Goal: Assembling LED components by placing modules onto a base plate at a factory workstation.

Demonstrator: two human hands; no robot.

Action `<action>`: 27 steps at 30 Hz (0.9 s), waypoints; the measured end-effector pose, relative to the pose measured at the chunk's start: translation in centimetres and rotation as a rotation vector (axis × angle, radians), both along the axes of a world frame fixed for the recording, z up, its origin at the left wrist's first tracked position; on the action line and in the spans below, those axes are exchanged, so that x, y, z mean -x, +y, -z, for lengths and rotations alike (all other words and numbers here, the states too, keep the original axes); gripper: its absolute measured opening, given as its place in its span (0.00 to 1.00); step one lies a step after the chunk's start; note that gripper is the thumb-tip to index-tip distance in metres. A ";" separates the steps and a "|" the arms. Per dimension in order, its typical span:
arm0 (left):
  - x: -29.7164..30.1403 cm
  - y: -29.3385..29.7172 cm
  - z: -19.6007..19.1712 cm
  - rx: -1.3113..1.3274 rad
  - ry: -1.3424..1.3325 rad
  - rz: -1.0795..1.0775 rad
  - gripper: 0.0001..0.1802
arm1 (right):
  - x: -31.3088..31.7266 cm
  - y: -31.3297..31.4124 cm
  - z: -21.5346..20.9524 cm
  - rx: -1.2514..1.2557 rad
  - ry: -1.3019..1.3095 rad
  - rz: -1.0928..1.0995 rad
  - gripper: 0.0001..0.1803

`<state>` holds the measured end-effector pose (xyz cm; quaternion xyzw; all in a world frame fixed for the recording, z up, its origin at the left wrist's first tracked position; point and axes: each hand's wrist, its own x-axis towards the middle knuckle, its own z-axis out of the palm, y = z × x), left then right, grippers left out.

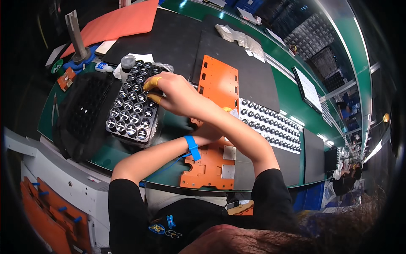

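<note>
You're holding your right hand (pixel 179 94) over the right edge of the tray (pixel 127 136) full of black round parts (pixel 120 125), yellow-covered thumb and index finger curving in; can't tell whether they're pinching a part. Tray is sitting toward the counter's (pixel 167 171) left end. Your left hand (pixel 210 133), with a blue strap (pixel 192 147) at the wrist, is lying under the right forearm by the orange plates (pixel 219 78); its fingers are mostly hidden, can't tell their state.

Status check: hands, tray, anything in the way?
Right hand over the tray of round parts, grip unclear. Left hand by the orange plate, mostly hidden. Right forearm crosses above it, blocking the view.
</note>
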<state>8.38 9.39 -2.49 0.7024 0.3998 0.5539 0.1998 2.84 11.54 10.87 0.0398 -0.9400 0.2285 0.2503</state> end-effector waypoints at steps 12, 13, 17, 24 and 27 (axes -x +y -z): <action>0.2 -0.7 -2.9 0.055 -0.299 -0.043 0.15 | -9.8 1.8 -0.7 0.300 0.095 0.280 0.21; 0.9 0.2 -1.3 0.157 -0.080 -0.010 0.16 | -11.9 1.7 -0.9 0.311 0.075 0.402 0.20; 0.4 -0.7 -4.3 0.441 -0.381 0.135 0.18 | -20.0 2.5 2.5 0.819 0.266 0.574 0.18; -0.2 -0.9 -4.1 0.439 -0.487 0.222 0.19 | -23.8 0.7 8.9 1.036 0.418 0.520 0.18; -0.5 -1.2 -3.7 0.387 -0.368 0.181 0.20 | -23.9 0.2 9.3 1.062 0.459 0.527 0.17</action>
